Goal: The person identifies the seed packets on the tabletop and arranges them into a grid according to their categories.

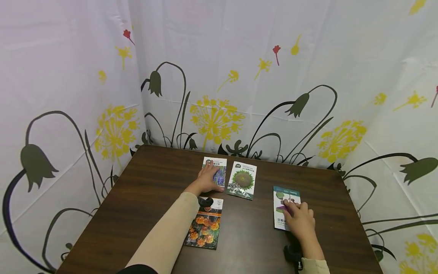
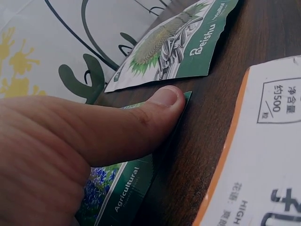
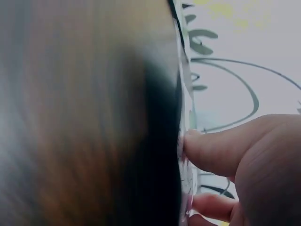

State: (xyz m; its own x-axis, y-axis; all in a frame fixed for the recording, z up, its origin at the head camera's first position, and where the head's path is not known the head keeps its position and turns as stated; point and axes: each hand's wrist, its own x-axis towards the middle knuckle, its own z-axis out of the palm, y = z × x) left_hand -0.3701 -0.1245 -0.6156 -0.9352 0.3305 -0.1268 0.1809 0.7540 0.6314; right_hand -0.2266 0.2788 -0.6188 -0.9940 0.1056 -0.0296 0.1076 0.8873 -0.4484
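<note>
Four seed packets lie on a dark wooden table (image 1: 143, 190). My left hand (image 1: 207, 179) rests flat on a blue-flower packet (image 1: 221, 173) at the back. In the left wrist view its thumb (image 2: 141, 122) presses the corner of that packet (image 2: 127, 188). Just right of it lies a sunflower packet (image 1: 243, 179) (image 2: 174, 42). Under my left wrist sits an orange-marigold packet (image 1: 204, 226) (image 2: 263, 155). My right hand (image 1: 299, 219) lies on the lower half of a white and teal packet (image 1: 282, 196). Thumb and a fingertip (image 3: 211, 150) touch its edge (image 3: 186, 117).
A white curtain (image 1: 219, 76) printed with yellow and dark flowers closes off the table at the back and on both sides. Bare wood shows left of the packets and between the marigold and right-hand packets. Black wrist mounts (image 1: 292, 253) sit on both forearms.
</note>
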